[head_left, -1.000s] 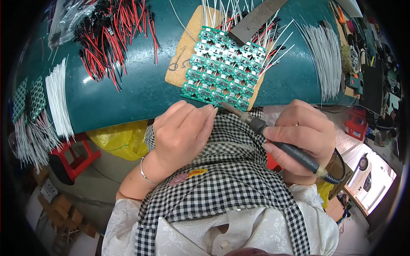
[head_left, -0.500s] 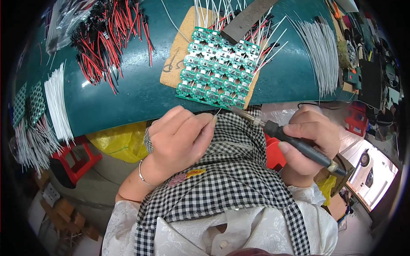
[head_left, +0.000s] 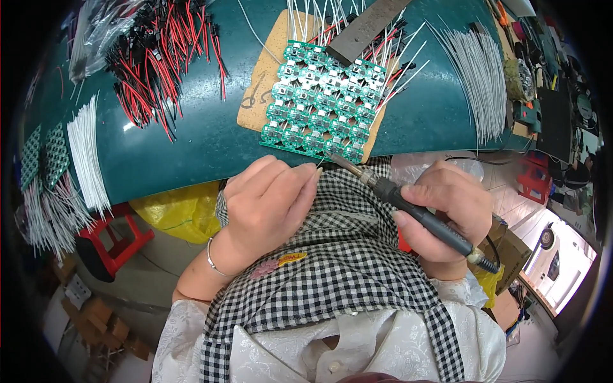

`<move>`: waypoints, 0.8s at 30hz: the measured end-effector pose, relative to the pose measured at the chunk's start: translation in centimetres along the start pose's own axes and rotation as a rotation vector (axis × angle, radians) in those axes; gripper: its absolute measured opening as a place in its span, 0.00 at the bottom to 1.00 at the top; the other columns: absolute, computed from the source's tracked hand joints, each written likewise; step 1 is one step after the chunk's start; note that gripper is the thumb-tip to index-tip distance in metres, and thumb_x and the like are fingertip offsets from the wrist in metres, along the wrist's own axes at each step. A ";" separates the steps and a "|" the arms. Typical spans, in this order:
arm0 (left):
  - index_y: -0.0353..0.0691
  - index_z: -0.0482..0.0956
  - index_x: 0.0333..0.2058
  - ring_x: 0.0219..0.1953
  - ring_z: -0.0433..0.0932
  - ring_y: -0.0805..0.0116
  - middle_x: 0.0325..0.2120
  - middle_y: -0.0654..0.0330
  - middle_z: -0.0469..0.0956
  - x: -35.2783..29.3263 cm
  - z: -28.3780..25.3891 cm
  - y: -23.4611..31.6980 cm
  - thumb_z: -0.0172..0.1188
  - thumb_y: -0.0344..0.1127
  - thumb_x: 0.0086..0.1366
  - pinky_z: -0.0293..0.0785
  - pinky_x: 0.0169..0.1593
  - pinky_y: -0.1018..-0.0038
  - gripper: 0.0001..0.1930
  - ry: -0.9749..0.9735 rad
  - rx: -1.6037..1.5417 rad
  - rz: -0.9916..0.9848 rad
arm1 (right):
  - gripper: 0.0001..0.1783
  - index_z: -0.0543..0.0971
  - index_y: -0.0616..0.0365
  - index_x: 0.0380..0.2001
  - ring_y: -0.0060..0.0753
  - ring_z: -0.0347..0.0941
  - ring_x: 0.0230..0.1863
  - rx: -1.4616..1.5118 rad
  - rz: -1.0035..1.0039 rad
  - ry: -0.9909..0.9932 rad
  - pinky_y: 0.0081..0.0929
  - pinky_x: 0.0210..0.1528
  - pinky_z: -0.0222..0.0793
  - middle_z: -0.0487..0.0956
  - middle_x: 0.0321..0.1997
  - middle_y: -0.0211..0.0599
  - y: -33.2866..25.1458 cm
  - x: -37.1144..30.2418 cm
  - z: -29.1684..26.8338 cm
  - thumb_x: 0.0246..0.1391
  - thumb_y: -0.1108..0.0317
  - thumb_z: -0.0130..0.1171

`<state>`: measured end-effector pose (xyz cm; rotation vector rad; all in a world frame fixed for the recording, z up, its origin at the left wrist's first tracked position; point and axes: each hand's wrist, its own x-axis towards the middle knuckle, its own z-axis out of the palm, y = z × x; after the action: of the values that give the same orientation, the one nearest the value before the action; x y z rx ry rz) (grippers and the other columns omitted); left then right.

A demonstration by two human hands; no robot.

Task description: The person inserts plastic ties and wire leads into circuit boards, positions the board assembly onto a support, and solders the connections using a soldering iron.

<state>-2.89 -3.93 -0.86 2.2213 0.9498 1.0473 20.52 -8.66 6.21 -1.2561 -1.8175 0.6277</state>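
A green panel of small circuit boards (head_left: pixel 319 108) lies on a tan board (head_left: pixel 257 96) near the table's front edge. Below its near edge, my left hand (head_left: pixel 265 198) is closed in a pinch on a thin wire (head_left: pixel 321 163), whose end reaches up to that edge. My right hand (head_left: pixel 454 207) is wrapped round the dark handle of a soldering iron (head_left: pixel 418 215). The iron's tip meets or nearly meets the panel's near edge, beside the wire end; actual contact is too small to tell. A dark metal bar (head_left: pixel 367 33) rests across the panel's far edge, where white and red-black wires stick out.
Red-black connector leads (head_left: pixel 156 60) are heaped at the far left. Bundles of white wires (head_left: pixel 88 156) and grey-white wires (head_left: pixel 480 83) flank the work. More green panels (head_left: pixel 56 153) with wires hang at the left edge. A red stool (head_left: pixel 118 246) stands below.
The soldering iron and my right hand have moved left, bringing the tip along the panel's near edge to the wire. The panel has shifted very slightly left; my left hand is almost still.
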 end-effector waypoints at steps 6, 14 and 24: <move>0.34 0.80 0.29 0.19 0.71 0.65 0.18 0.61 0.71 0.3 0.1 0.1 0.70 0.21 0.51 0.67 0.22 0.71 0.08 -0.019 0.025 -0.008 | 0.11 0.82 0.65 0.26 0.37 0.75 0.19 -0.050 -0.019 -0.053 0.27 0.21 0.67 0.79 0.20 0.39 -0.8 0.2 0.0 0.34 0.76 0.72; 0.36 0.80 0.29 0.19 0.72 0.66 0.18 0.61 0.73 0.4 0.2 0.0 0.70 0.22 0.51 0.68 0.22 0.71 0.08 0.021 0.037 -0.008 | 0.11 0.82 0.65 0.27 0.36 0.74 0.19 -0.122 -0.044 -0.115 0.28 0.21 0.68 0.77 0.19 0.38 -1.5 0.8 0.1 0.36 0.77 0.72; 0.37 0.79 0.28 0.17 0.70 0.66 0.17 0.61 0.72 0.4 -0.2 0.2 0.71 0.21 0.48 0.66 0.22 0.73 0.10 0.047 -0.089 0.031 | 0.11 0.81 0.64 0.26 0.35 0.72 0.18 0.046 0.018 0.050 0.29 0.22 0.65 0.77 0.20 0.38 -0.3 -0.3 -1.7 0.36 0.74 0.71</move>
<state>-2.83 -3.74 -0.39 2.1533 0.8739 1.1386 21.87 -9.08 7.24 -1.2480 -1.7429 0.6387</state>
